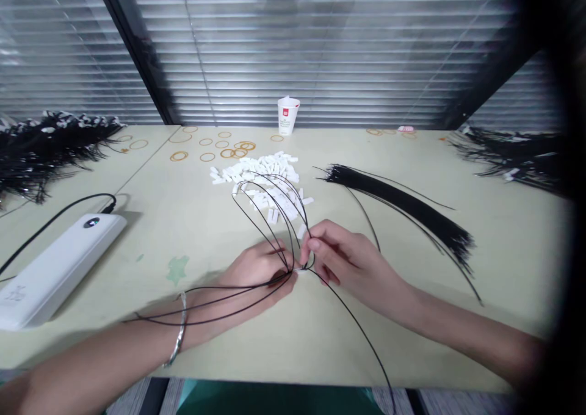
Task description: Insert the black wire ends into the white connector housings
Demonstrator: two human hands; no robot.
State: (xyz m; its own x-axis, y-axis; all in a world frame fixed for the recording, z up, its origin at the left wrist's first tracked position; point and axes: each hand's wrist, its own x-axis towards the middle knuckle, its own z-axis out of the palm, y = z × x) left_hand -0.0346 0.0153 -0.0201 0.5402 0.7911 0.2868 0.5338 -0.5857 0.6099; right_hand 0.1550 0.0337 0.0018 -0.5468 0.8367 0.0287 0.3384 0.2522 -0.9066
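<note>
Black wires (291, 271), head view: found gathered at a small white piece (300, 270) between both hands above the counter (348, 354), some looped upward, others trailing leftward; left hand (265, 265) with fingers pinching the white piece, right hand (345, 253) with fingers pinching a wire close by. Judged part-done: several wires already brought together at the piece, white-tipped black bunches (50, 149) at far left apparently completed. Outstanding, by the same judgement: bundle of straight wires (403, 207) at right and heap of loose white pieces (270, 172) beyond the hands, not yet joined.
</note>
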